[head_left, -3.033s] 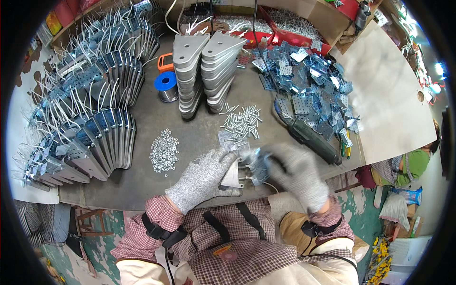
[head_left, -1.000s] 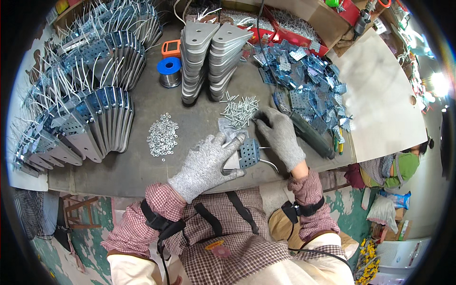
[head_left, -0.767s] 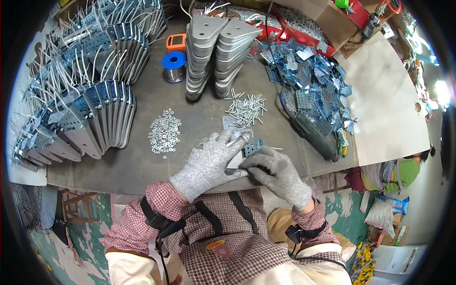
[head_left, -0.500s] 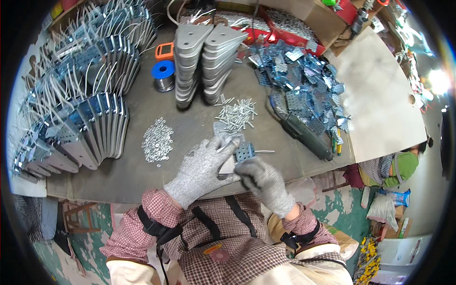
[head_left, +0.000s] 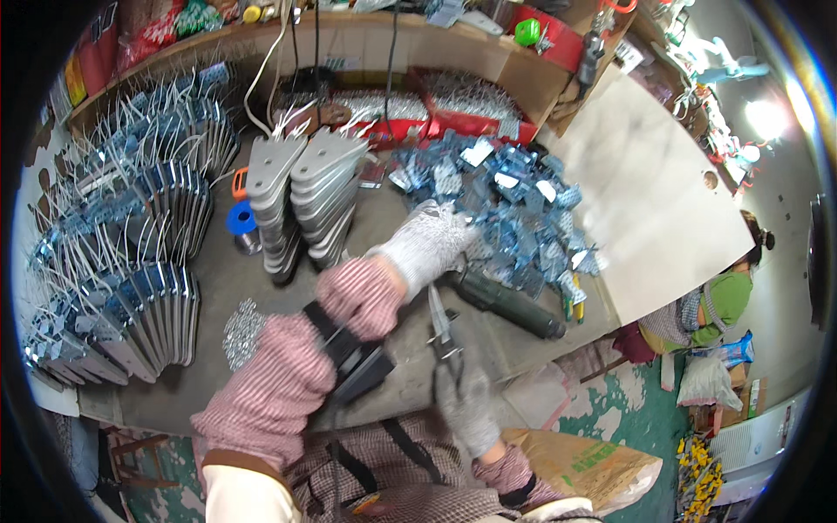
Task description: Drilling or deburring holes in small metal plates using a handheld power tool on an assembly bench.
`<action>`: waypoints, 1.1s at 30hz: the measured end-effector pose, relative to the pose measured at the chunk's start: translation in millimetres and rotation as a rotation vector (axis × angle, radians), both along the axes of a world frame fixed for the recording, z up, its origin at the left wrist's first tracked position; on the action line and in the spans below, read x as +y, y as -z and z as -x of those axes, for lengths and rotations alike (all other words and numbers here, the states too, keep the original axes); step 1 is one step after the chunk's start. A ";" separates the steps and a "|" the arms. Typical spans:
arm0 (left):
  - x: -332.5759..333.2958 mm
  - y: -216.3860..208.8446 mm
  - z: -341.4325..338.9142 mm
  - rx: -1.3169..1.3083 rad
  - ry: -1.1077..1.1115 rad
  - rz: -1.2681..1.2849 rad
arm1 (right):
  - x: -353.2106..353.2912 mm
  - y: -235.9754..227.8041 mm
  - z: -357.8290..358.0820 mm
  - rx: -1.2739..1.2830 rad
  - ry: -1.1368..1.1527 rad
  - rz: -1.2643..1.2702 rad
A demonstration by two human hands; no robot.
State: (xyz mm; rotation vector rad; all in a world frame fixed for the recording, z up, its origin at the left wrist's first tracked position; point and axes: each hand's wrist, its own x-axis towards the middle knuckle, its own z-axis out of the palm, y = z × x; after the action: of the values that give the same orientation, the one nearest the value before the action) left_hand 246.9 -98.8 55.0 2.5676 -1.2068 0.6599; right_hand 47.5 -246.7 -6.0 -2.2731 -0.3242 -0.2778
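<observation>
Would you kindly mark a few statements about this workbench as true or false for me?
1. The left hand is at the edge of the heap of bluish metal plates. True.
2. The bluish metal plates are stacked in two neat columns. False: they lie in a loose heap.
3. The blue-ended spool stands left of the two stacks of gray plates. True.
4. The left hand is bare. False: it is gloved in gray.
5. The right hand appears lower in the picture than the left hand. True.
</observation>
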 end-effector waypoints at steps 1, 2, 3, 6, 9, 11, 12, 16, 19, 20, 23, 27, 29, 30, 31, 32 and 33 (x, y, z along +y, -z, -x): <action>-12.1 4.1 -26.9 0.097 -0.071 -0.284 | -3.4 18.7 -2.1 -0.115 0.010 0.047; -14.2 10.8 -45.8 0.196 -0.182 -0.422 | 5.0 16.8 -4.3 -0.097 -0.003 0.003; -18.7 19.2 -53.9 0.156 -0.104 -0.425 | 5.6 13.9 -4.5 -0.063 0.015 -0.029; -28.1 19.2 -56.0 0.206 -0.038 -0.372 | -1.4 25.5 -4.9 -0.182 0.033 0.030; 3.9 -10.4 -26.1 0.109 -0.007 -0.128 | -1.6 23.7 -3.4 -0.106 0.039 -0.009; 24.4 -47.7 27.8 0.125 0.028 0.134 | -12.5 22.7 0.3 -0.001 0.065 -0.063; 43.2 -52.2 56.4 0.148 0.013 0.253 | -14.2 25.5 2.5 0.011 0.068 -0.090; 134.0 -16.7 163.0 0.538 -0.003 0.127 | -11.2 32.2 2.8 -0.206 -0.028 0.094; 148.2 19.2 204.1 0.451 -0.189 -0.037 | -5.1 17.2 7.5 -0.321 -0.102 0.169; 143.7 22.5 205.7 0.389 -0.249 0.062 | -7.1 17.0 3.8 -0.175 -0.107 0.010; 112.6 0.2 216.0 0.588 -0.648 0.320 | -1.6 10.0 3.2 0.007 -0.141 -0.137; 125.3 9.0 215.3 0.976 -0.721 0.441 | 29.1 -13.1 -2.0 -0.021 -0.223 -0.234; 123.4 2.2 217.9 1.059 -0.595 0.783 | 39.9 -28.5 0.0 0.413 -0.270 -0.496; 121.4 -2.3 221.7 1.098 -0.530 0.951 | 43.0 -31.6 -6.0 0.591 -0.334 -0.625; 120.1 -5.2 224.1 1.134 -0.461 1.120 | 45.7 -33.1 -8.6 0.770 -0.398 -0.753; 120.0 -6.6 223.7 1.242 -0.381 1.240 | 48.7 -33.0 -6.5 0.775 -0.414 -0.784; 118.5 -6.0 224.0 1.171 -0.372 1.221 | 51.9 -33.2 -4.2 0.783 -0.437 -0.809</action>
State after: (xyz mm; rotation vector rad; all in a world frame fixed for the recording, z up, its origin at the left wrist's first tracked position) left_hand 22.9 19.7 61.0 1.5243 0.1244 -0.1451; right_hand 51.7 -194.7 27.2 -1.3181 -0.2197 0.6010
